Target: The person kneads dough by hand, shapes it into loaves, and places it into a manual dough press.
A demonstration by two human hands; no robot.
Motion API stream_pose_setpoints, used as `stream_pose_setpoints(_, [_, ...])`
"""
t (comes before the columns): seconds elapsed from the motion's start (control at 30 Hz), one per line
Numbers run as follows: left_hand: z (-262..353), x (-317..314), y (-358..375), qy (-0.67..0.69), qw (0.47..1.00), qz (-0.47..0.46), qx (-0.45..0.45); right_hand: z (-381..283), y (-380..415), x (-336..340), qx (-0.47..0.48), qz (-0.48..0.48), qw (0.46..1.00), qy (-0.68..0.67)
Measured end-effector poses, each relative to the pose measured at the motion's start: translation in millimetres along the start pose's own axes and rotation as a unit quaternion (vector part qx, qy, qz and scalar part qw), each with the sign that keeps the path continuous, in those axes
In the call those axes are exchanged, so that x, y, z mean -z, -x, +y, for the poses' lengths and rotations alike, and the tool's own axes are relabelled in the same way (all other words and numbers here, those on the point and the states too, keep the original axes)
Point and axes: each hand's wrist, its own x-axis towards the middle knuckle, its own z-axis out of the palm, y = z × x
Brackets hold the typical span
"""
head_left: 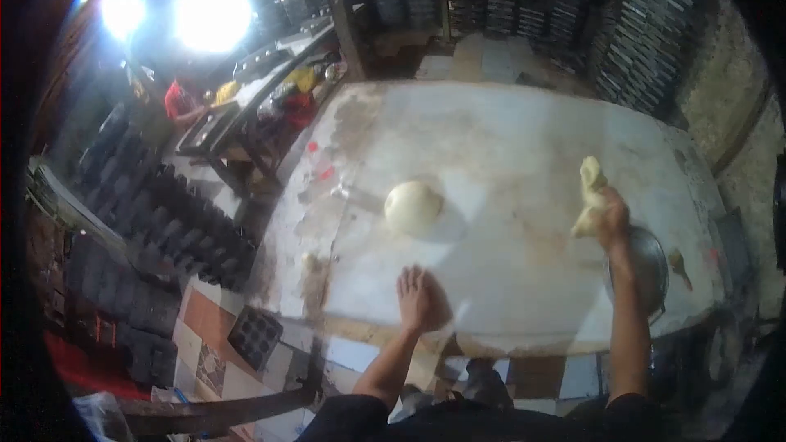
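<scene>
My right hand point(612, 217) is closed around a long, irregular piece of pale dough point(591, 180), held over the right side of the worktable point(508, 139). Parts of the dough stick out above and below the fingers. Near the table's front edge, my left hand point(416, 299) rests with its fingers stretched forward and nothing in it. A smooth, round ball of dough point(412, 209) sits on the tabletop, a short way beyond my left hand. Beneath my right forearm, which hides part of it, is a round metal-rimmed basin point(653, 266).
A small brush-like tool point(679, 268) lies right of the basin. On the left of the table are red scraps point(327, 173) and a small pale lump point(309, 262). A muffin tray point(255, 336) lies below on the left. Dark stacks point(651, 29) line the back; a person point(178, 102) is at a far bench.
</scene>
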Motion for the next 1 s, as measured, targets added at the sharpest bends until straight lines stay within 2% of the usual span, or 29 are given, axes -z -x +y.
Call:
stream_pose_setpoints(0.07, [11.6, 56.9, 29.3, 0.1, 0.993, -0.046, -0.041, -4.0, 73.9, -43.5, 0.128, -0.036, 0.988, 0.084])
stream_pose_setpoints(0.1, [8.5, 60.5, 46.9, 0.157, 0.986, -0.03, -0.049, 0.8, 115.2, -75.4, 0.192, -0.035, 0.973, 0.12])
stream_pose_setpoints(0.13, [3.6, 65.4, 67.2, 0.189, 0.979, -0.049, -0.056, -34.7, 164.2, -96.1, 0.016, -0.172, 0.98, 0.094])
stream_pose_setpoints(0.17, [-6.5, 72.5, 87.7, 0.216, 0.972, -0.067, -0.064, -96.3, 196.7, -114.5, -0.173, -0.286, 0.926, 0.177])
stream_pose_setpoints(0.2, [-17.5, 81.6, 105.9, 0.24, 0.965, -0.083, -0.072, -7.0, 251.7, -164.4, -0.122, -0.378, 0.912, 0.099])
stream_pose_setpoints(0.27, [-31.2, 117.6, 153.9, 0.277, 0.952, -0.123, -0.029, -47.8, 316.6, -175.5, -0.025, -0.524, 0.835, 0.167])
stream_pose_setpoints(0.33, [-43.8, 157.0, 178.8, 0.306, 0.939, -0.159, 0.006, -104.9, 311.1, -172.9, 0.04, -0.58, 0.759, 0.293])
stream_pose_setpoints(0.4, [-58.0, 176.6, 197.3, 0.361, 0.887, -0.265, 0.118, -62.7, 279.6, -184.5, 0.11, -0.553, 0.787, 0.251])
stream_pose_setpoints(0.43, [-60.6, 182.0, 207.9, 0.383, 0.849, -0.322, 0.172, -137.1, 246.5, -160.3, 0.09, -0.508, 0.802, 0.302])
stream_pose_setpoints(0.47, [-68.0, 178.2, 213.3, 0.393, 0.853, -0.319, 0.128, -213.6, 212.7, -135.6, 0.064, -0.463, 0.812, 0.349])
stream_pose_setpoints(0.5, [-62.5, 191.9, 207.3, 0.377, 0.855, -0.333, 0.124, -227.7, 199.9, -106.0, 0.197, -0.153, 0.95, 0.185])
stream_pose_setpoints(0.53, [-48.4, 208.7, 195.7, 0.363, 0.856, -0.349, 0.118, -262.7, 185.3, -84.0, 0.272, 0.11, 0.942, 0.162])
stream_pose_setpoints(0.57, [-33.5, 219.6, 182.7, 0.345, 0.861, -0.365, 0.08, -296.6, 172.6, -50.8, 0.311, 0.268, 0.9, 0.149])
stream_pose_setpoints(0.6, [-18.2, 221.9, 173.0, 0.327, 0.863, -0.382, 0.04, -300.2, 167.8, -30.9, 0.307, 0.359, 0.881, 0.009])
stream_pose_setpoints(0.63, [-2.9, 205.0, 171.2, 0.327, 0.877, -0.35, 0.027, -314.6, 173.3, -13.0, 0.285, 0.4, 0.866, -0.091])
stream_pose_setpoints(0.67, [14.3, 186.3, 169.3, 0.328, 0.891, -0.312, 0.013, -300.2, 172.7, -1.8, 0.309, 0.418, 0.827, -0.212])
stream_pose_setpoints(0.73, [56.6, 170.5, 161.5, 0.29, 0.931, -0.206, -0.082, -272.2, 185.3, -13.6, 0.277, 0.372, 0.841, -0.279])
stream_pose_setpoints(0.8, [99.9, 154.6, 150.5, 0.226, 0.961, -0.153, -0.053, -207.5, 195.1, -56.6, 0.148, 0.203, 0.952, -0.174])
stream_pose_setpoints(0.83, [114.1, 147.4, 141.6, 0.192, 0.973, -0.123, -0.036, -175.3, 200.4, -77.9, 0.098, 0.108, 0.985, -0.096])
stream_pose_setpoints(0.87, [119.8, 142.3, 127.4, 0.175, 0.974, -0.143, -0.023, -142.2, 200.5, -100.7, 0.024, -0.053, 0.997, -0.05])
stream_pose_setpoints(0.9, [121.8, 137.0, 107.9, 0.156, 0.974, -0.163, -0.012, -77.9, 212.9, -126.4, 0.017, -0.174, 0.981, 0.081])
stream_pose_setpoints(0.93, [122.6, 129.3, 85.7, 0.134, 0.975, -0.179, -0.003, -34.8, 229.5, -136.6, -0.089, -0.286, 0.947, 0.12])
stream_pose_setpoints(0.97, [120.4, 113.6, 63.9, 0.121, 0.973, -0.195, 0.011, -2.6, 240.1, -147.2, -0.161, -0.335, 0.917, 0.147])
stream_pose_setpoints(1.0, [121.3, 112.0, 33.5, 0.064, 0.968, -0.242, 0.036, 26.6, 250.6, -157.7, -0.167, -0.325, 0.923, 0.12])
